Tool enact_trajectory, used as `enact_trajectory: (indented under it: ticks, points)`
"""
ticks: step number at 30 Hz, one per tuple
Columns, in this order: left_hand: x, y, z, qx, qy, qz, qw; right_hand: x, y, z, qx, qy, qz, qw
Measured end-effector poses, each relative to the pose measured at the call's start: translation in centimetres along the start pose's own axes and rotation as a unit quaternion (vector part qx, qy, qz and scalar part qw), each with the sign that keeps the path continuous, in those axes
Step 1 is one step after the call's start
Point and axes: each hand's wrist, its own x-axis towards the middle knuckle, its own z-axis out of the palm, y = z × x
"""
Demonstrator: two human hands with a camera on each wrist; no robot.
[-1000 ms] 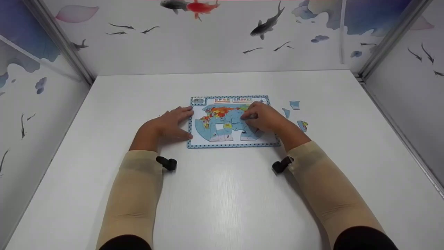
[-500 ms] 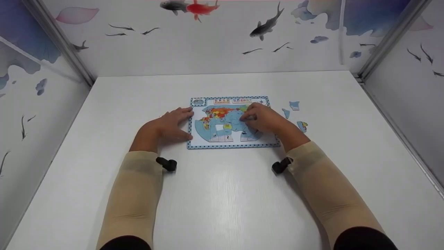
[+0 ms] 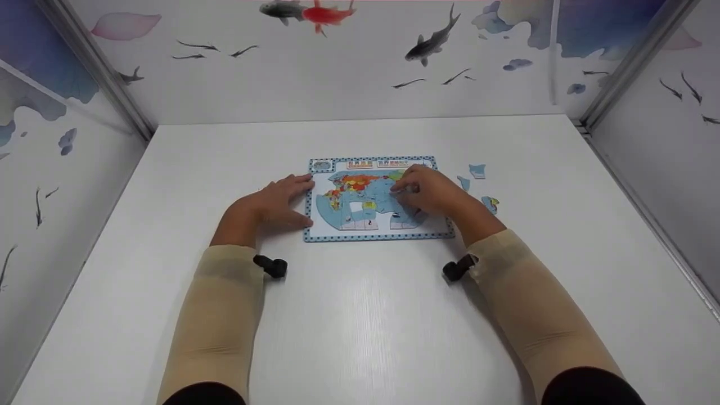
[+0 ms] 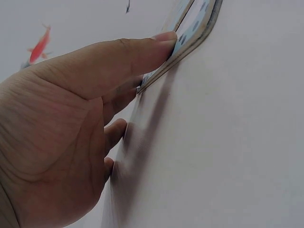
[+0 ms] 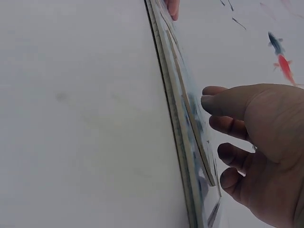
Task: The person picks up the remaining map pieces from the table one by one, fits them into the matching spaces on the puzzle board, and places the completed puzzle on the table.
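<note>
A world map puzzle board point(image 3: 379, 237) with a blue dotted border lies flat on the table. My left hand point(image 3: 275, 199) rests at its left edge, fingers spread; in the left wrist view the thumb point(image 4: 159, 50) presses on the dotted rim. Over the right part of the map, my right hand point(image 3: 427, 190) has its thumb and bent fingers at the blue pieces. In the right wrist view the thumb tip point(image 5: 209, 104) is right at the puzzle surface, with no piece visible between thumb and fingers. White gaps show in the lower part of the map.
To the right of the board lie a blue piece point(image 3: 477, 170), a narrow piece point(image 3: 463, 183) and a multicoloured piece point(image 3: 490, 205). White panels printed with fish surround the white table point(image 3: 360, 315) at the back and sides.
The right hand shifts only slightly over the same part of the map. The left hand stays at the board's left edge, and the loose pieces keep their places.
</note>
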Motion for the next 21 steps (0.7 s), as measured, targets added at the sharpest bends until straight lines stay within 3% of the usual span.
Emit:
enact_trajectory:
  ticks: [6,13,21]
  points:
    - [0.0,-0.1,0.0,0.002,0.002,0.002,1.0,-1.1,0.2,-2.7,0.04,0.027,0.021,0.9986]
    - [-0.1,0.1,0.0,-0.007,-0.002,-0.005,1.0,-2.8,2.0,-6.3,0.08,0.055,0.05,0.994]
    - [0.0,0.0,0.1,-0.003,0.001,-0.004,1.0,-4.5,4.2,-7.8,0.069,0.069,0.061,0.9933]
